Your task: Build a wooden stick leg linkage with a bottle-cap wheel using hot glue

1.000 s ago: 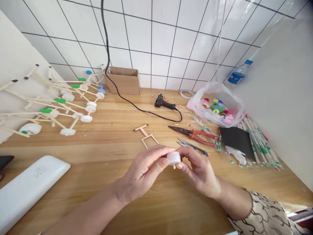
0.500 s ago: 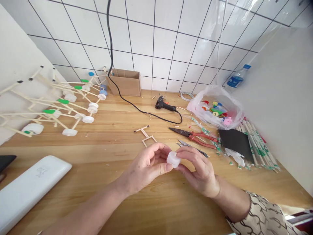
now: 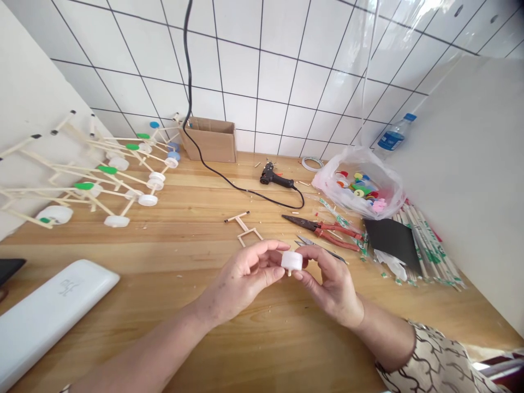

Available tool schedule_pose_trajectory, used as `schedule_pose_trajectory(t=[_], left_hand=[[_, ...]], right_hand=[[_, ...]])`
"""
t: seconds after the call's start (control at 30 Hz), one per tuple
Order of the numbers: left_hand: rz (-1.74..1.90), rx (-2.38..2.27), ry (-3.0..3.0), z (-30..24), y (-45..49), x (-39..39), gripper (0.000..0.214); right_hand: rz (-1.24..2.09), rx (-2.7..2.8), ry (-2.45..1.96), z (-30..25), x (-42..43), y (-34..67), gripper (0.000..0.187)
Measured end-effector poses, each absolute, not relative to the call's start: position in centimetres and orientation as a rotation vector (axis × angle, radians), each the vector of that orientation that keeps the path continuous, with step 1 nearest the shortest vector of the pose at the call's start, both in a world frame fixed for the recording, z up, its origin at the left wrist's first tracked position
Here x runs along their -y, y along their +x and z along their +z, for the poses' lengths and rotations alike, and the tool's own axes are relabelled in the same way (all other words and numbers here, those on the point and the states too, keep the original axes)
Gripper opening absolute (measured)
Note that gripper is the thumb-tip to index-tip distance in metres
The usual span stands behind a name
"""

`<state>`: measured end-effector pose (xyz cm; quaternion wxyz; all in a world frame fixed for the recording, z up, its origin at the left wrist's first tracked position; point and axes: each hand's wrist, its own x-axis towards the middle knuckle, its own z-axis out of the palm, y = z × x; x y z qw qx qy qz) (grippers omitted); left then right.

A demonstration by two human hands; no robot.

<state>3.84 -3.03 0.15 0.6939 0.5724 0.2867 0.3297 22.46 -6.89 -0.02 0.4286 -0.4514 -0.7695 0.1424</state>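
Note:
Between my two hands, above the near part of the table, is a white bottle cap (image 3: 291, 261) with a thin pale stick end showing beneath it. The thumb and fingers of my left hand (image 3: 249, 275) grip its left side. My right hand (image 3: 329, 286) pinches the cap's right side. Just beyond my left fingers lies a small frame of wooden sticks (image 3: 244, 226) with dark tips on its crossbar. Scissors (image 3: 321, 245) lie behind my right hand, partly covered by it, and red-handled pliers (image 3: 323, 229) rest a little farther back.
Stick models with cap wheels (image 3: 123, 185) crowd the left. A black glue gun (image 3: 275, 176) with its cord lies mid-table, near a cardboard box (image 3: 210, 144). On the right are a plastic bag of colored caps (image 3: 323, 173), wrapped chopsticks (image 3: 434, 245) and a water bottle (image 3: 397, 134). A white case (image 3: 57, 322) sits front left.
The white cap has been turned between my fingers, so its side now faces me and a stick end shows below it. My right fingers have shifted lower along its edge.

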Motion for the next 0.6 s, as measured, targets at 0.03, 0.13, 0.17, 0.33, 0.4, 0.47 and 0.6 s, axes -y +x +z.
schedule_pose_trajectory(t=[0.03,0.13,0.17,0.33,0.4,0.47,0.6], left_hand=[[0.750,-0.655,1.314,0.1,3.8,3.0,0.029],[0.802,-0.697,1.457,0.0,3.8,3.0,0.022],[0.829,-0.709,1.512,-0.1,3.8,3.1,0.020],[1.042,-0.833,1.862,0.1,3.9,3.8,0.014],[1.114,-0.882,1.977,0.1,3.9,4.0,0.013],[1.178,-0.917,2.050,0.0,4.1,4.2,0.014],[1.289,-0.928,2.124,-0.3,4.3,4.6,0.014]], right_hand=[[0.404,1.916,-1.142,0.0,6.9,22.5,0.011],[0.521,1.917,-1.162,-0.1,6.9,22.6,0.011],[0.552,1.915,-1.162,-0.1,6.9,22.6,0.011],[0.644,1.786,-1.153,-0.2,7.0,22.3,0.016],[0.631,1.727,-1.197,0.0,7.1,22.1,0.013],[0.623,1.730,-1.245,0.1,7.4,22.0,0.011],[0.572,1.833,-1.212,-0.1,7.9,21.7,0.009]])
